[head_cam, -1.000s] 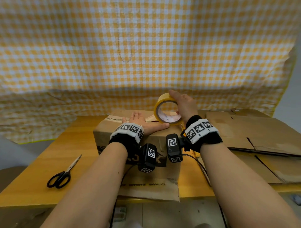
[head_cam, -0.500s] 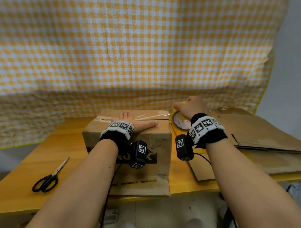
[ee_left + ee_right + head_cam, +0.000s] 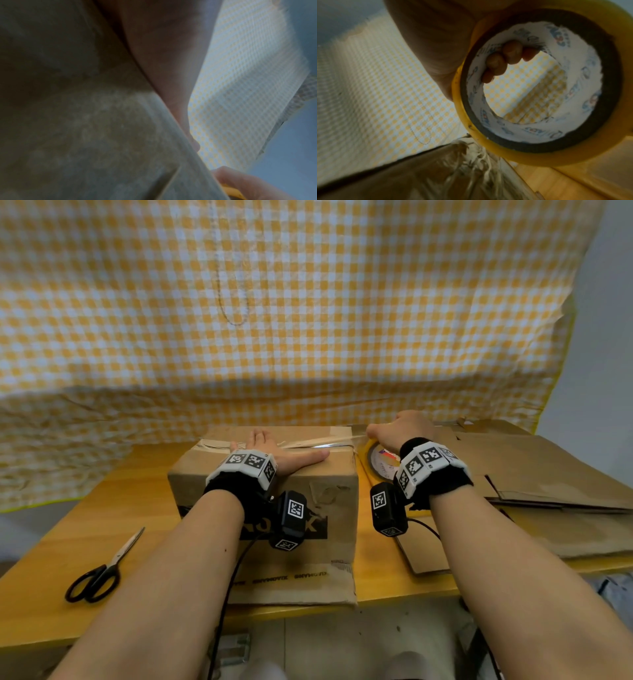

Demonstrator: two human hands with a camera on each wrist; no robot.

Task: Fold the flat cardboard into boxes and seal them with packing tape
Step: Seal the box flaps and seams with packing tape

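L palm [image 3: 274, 448] flat on box [image 3: 308, 487]

Both forearms bare, no sleeves. Each wrist wears a black fabric band [image 3: 239, 487] topped by a white segmented bracelet [image 3: 248, 463] printed with black-and-white square fiducial tags. A black boxy camera module [image 3: 291, 518] hangs below each wrist on the inner side, tagged on two faces, with a thin black cable [image 3: 229, 587] trailing back along the arm.
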